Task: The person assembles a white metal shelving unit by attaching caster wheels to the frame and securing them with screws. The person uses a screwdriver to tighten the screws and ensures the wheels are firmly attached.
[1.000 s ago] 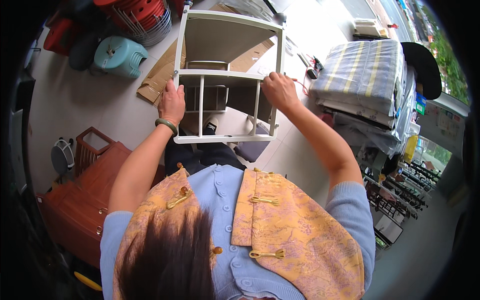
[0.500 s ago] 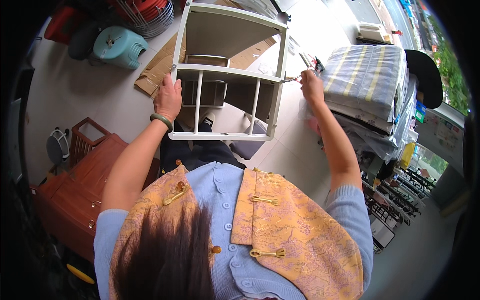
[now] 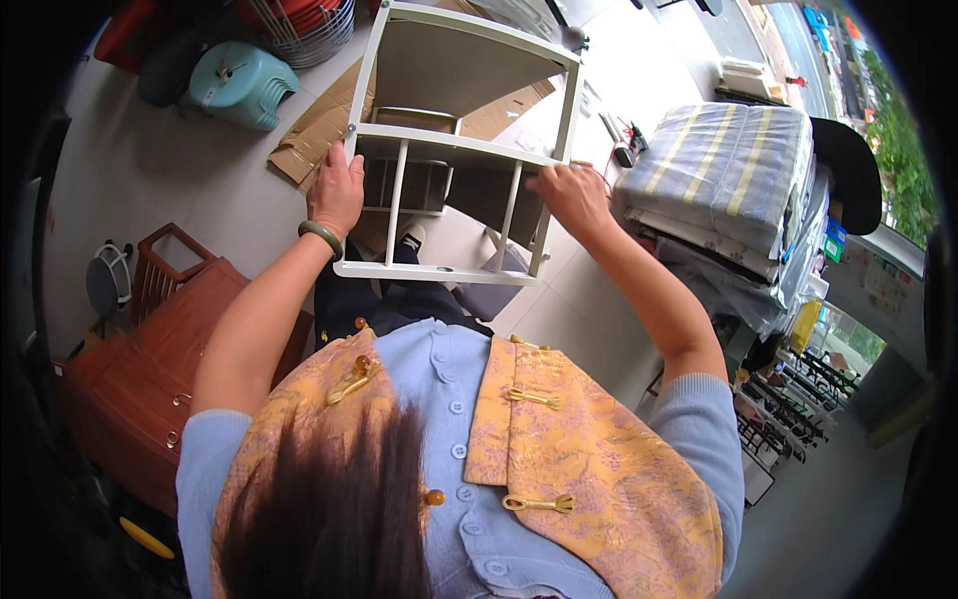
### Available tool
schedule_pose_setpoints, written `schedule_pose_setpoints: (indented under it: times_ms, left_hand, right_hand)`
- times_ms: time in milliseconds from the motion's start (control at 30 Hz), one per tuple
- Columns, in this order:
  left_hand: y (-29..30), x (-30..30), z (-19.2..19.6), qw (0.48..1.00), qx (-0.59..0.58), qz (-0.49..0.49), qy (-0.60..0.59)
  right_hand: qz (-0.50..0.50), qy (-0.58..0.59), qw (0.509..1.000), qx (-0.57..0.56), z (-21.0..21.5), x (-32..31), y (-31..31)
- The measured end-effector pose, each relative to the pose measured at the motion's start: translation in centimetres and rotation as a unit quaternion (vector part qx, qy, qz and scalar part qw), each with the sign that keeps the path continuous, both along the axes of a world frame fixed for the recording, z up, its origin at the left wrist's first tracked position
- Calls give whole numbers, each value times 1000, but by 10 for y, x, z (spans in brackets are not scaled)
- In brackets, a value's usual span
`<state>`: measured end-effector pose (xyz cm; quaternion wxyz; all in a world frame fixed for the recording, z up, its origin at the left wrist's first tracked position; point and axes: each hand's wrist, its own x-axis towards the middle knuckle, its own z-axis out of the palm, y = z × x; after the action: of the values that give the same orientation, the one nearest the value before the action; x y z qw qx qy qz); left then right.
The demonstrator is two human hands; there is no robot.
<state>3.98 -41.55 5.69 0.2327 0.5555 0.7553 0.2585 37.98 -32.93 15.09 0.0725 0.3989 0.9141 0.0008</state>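
Observation:
A white shelf unit (image 3: 449, 150) with thin upright bars is held up in front of me over the floor. My left hand (image 3: 337, 192), with a green bangle on the wrist, grips its left side post. My right hand (image 3: 565, 192) is curled over the middle rail next to the right post. A thin small object pokes out past the right fingers; I cannot tell what it is. My dark trousers and a shoe show through the lower bars.
A teal plastic stool (image 3: 235, 80) and a red wire basket (image 3: 299, 25) stand at the far left. Flattened cardboard (image 3: 309, 150) lies under the shelf. A red-brown wooden piece (image 3: 140, 369) sits on my left. Folded striped fabric (image 3: 728, 170) is stacked on the right.
My right hand left the shelf's right post, swung out to the right, and now rests on the middle rail again. The left hand has kept its grip.

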Motion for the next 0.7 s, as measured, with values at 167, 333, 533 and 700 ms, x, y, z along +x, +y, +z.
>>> schedule_pose_setpoints:
  times_ms: [167, 333, 533, 700]
  left_hand:
    - [-1, -1, 1, 1000, -1, -2, 3]
    - [0, 0, 1, 1000, 9, -4, 6]
    - [-1, 0, 2, 1000, 8, 2, 3]
    - [-1, -2, -3, 1000, 12, -6, -3]
  right_hand:
    - [-167, 6, 986, 18, -12, -20, 78]
    - [-320, 21, 944, -77, -17, 72, 81]
    - [-290, 240, 916, -138, -20, 85, -42]
    - [-131, 70, 988, -46, -3, 9, -31]
